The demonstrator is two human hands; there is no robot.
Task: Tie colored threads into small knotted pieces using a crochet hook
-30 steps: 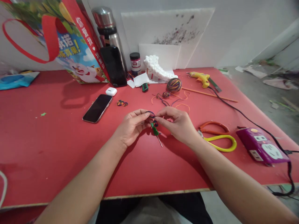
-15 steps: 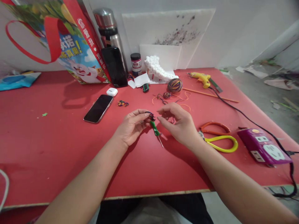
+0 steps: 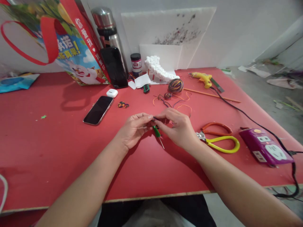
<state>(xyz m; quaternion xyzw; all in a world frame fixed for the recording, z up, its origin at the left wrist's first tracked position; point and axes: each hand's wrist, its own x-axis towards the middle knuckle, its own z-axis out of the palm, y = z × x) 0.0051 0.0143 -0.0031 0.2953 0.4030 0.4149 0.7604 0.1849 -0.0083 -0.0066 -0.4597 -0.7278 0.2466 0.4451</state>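
Centre of it all: the green screwdriver (image 3: 157, 132), a small one, held just above the table (image 3: 59, 148) btwn both hands, metal tip slanting down toward the person. A dark multicolour cord (image 3: 154, 119) sits at its handle end. Wrapped or just laid across? Can't tell, fingers cover it.

Now the left hand (image 3: 134, 127): fingertips pressed together on the handle top, thumb underneath. And the right hand (image 3: 178, 126): thumb & forefinger pinching the cord right beside the left's fingertips, other fingers curled loose. The two hands are nearly touching.

Moving outward:
- Some loose strands (image 3: 180, 102) straggle on the red top just behind the right hand, leading toward the cord ball (image 3: 175, 85).
- The scissors (image 3: 219, 138), orange & yellow handles, lie just right of the right wrist.
- A purple power strip (image 3: 266, 147) sits further right, black cable trailing off.
- On the left side, a phone (image 3: 98, 109) lies face-up, w/ a white earbud case (image 3: 112, 92) beside it and a small knotted piece (image 3: 123, 104) near those.
- There's a glue gun (image 3: 201, 78) at the back.

Risks, as I read it:
- **Cord slipping:** the pinch area is tiny, so any slackening by either hand prob lets the cord slide off the smooth handle.
- **Bare tip:** it's exposed, so a slip of the left grip could drop the tool or jab the right palm.
- **Snagging:** the trailing strands may catch on the tangle behind if pulled hard.
- **Scissors:** they're close to the wrist, and a backward sweep could knock them.
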